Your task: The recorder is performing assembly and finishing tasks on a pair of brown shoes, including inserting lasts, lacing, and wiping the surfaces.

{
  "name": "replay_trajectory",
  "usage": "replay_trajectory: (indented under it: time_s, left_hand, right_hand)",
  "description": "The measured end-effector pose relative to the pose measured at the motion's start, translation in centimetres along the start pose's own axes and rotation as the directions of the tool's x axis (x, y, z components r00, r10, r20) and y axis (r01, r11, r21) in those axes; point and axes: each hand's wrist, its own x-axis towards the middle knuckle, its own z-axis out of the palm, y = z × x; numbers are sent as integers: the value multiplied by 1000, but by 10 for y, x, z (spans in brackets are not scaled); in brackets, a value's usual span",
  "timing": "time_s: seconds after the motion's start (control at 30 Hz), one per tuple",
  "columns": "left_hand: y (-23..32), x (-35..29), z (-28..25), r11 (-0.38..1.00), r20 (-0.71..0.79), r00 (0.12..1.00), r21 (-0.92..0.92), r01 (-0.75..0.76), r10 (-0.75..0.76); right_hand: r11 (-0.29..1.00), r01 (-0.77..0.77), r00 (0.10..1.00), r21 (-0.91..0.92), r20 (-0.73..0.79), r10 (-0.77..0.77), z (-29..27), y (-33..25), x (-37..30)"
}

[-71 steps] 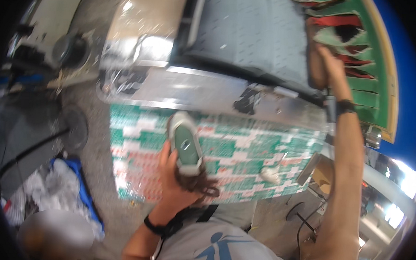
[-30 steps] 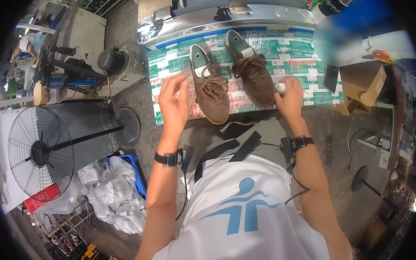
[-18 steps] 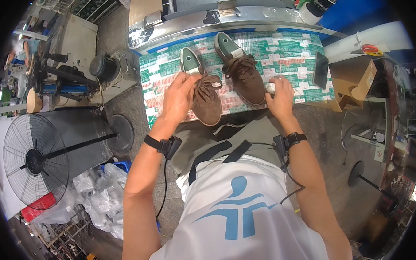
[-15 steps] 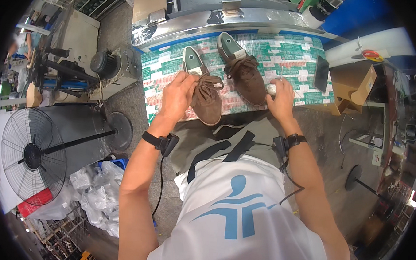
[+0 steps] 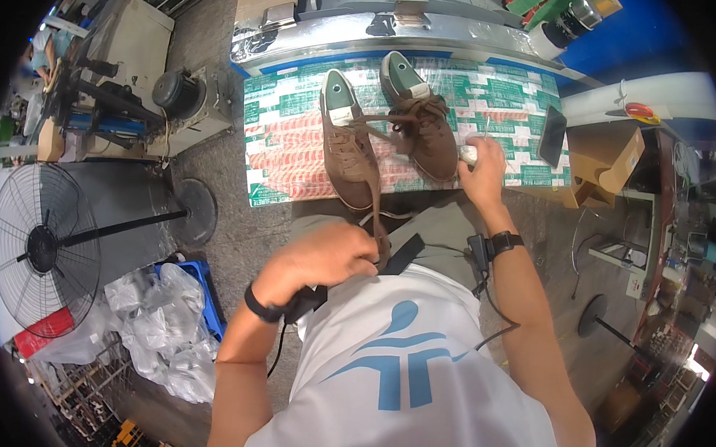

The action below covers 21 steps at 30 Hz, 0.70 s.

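Note:
Two brown lace-up shoes lie side by side on a tabletop (image 5: 280,159) covered in green, white and red printed tape, toes toward me. From the left shoe (image 5: 351,170) a brown shoelace (image 5: 378,212) stretches over the toe and down past the table edge. My left hand (image 5: 324,258), near my waist, is closed with the lace at its fingertips. Another lace strand runs across to the right shoe (image 5: 433,146), whose laces lie loosely over its tongue. Beside that shoe, my right hand (image 5: 484,172) has its fingers curled round a small pale, roundish object (image 5: 468,155).
A dark phone (image 5: 552,136) lies at the table's right side, by an open cardboard box (image 5: 608,160). A metal rail (image 5: 336,30) borders the far edge. On the left stand a floor fan (image 5: 42,247), a motor (image 5: 177,93) and clear plastic bags (image 5: 162,326).
My left hand has moved from the left shoe down toward my waist, drawing the lace out. The lace bundle on that shoe has come loose. My right hand has stayed beside the right shoe.

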Motion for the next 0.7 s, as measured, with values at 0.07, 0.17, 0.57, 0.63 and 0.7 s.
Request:
replay_trajectory:
  time_s: [0.07, 0.17, 0.57, 0.63, 0.7]
  left_hand:
    - [-31, 5, -1, 999, -413, 911, -44, 2, -20]
    - [-64, 31, -16, 963, -843, 493, -268, -32, -218]
    - [-114, 79, -38, 868, -825, 470, -449, -211, -313]
    - [-111, 79, -35, 854, -799, 520, -468, -226, -300]
    - [-109, 73, -35, 811, -792, 541, -499, -306, -284]
  right_hand:
    - [988, -39, 996, 148, -77, 51, -1, 13, 6]
    - [891, -188, 947, 413, -164, 276, -9, 21, 8]
    - [347, -453, 876, 821, 482, 5, -80, -132, -41]
    - [428, -401, 860, 810, 494, -130, -64, -153, -36]
    - [500, -264, 883, 825, 416, -219, -48, -169, -25]
